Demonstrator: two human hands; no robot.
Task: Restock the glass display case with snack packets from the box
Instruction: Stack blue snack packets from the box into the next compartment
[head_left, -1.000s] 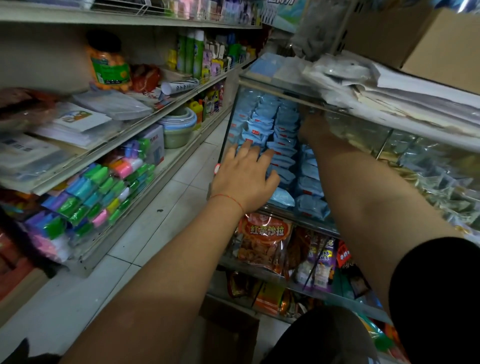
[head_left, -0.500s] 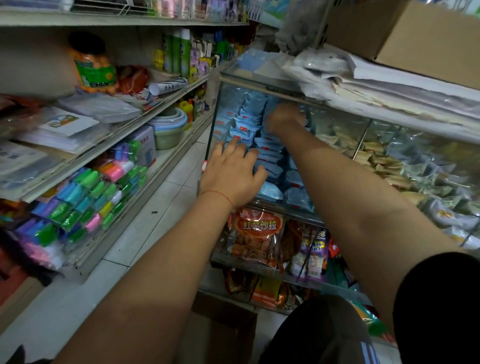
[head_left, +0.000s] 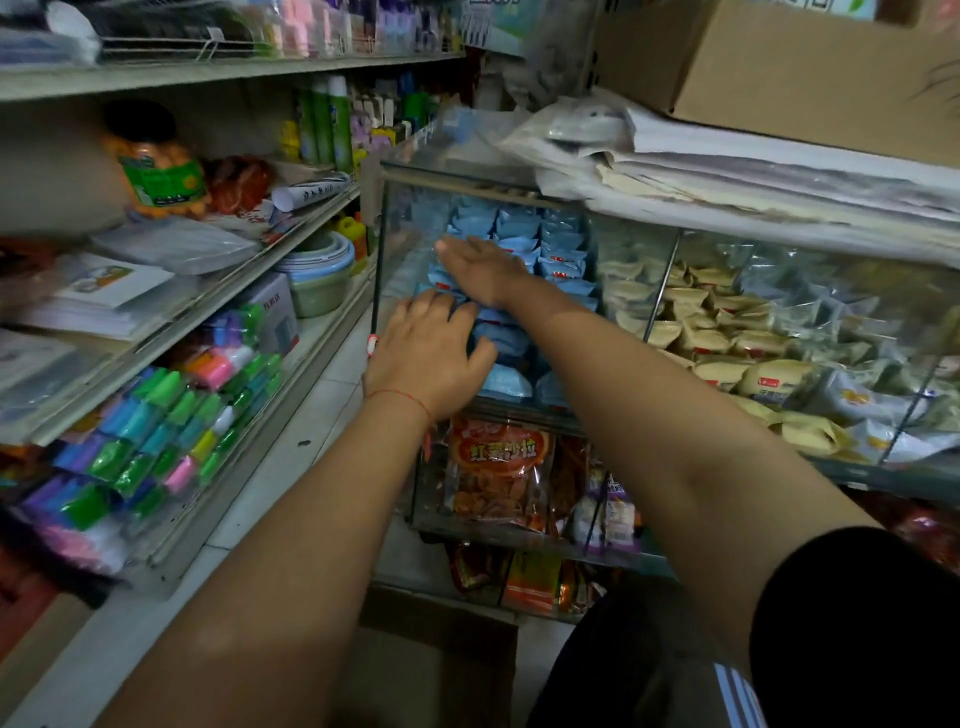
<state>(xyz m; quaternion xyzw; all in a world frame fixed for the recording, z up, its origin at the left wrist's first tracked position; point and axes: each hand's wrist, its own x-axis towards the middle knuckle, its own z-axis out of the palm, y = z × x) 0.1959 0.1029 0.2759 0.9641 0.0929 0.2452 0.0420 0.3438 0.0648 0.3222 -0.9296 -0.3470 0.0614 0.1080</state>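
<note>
Hands: left hand (head_left: 427, 358) and right hand (head_left: 485, 270) both spread flat, holding nothing, pressed on blue snack packets (head_left: 563, 254) in glass display case (head_left: 395, 218).

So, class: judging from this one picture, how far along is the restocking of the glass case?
Done: the left compartment of the glass case is already stacked high with blue packets. In hand: the left hand and right hand lie flat on that stack, apparently pressing packets into place; neither clearly grips one. Left: unclear, since the contents of the box at the person's feet cannot be seen.
</note>
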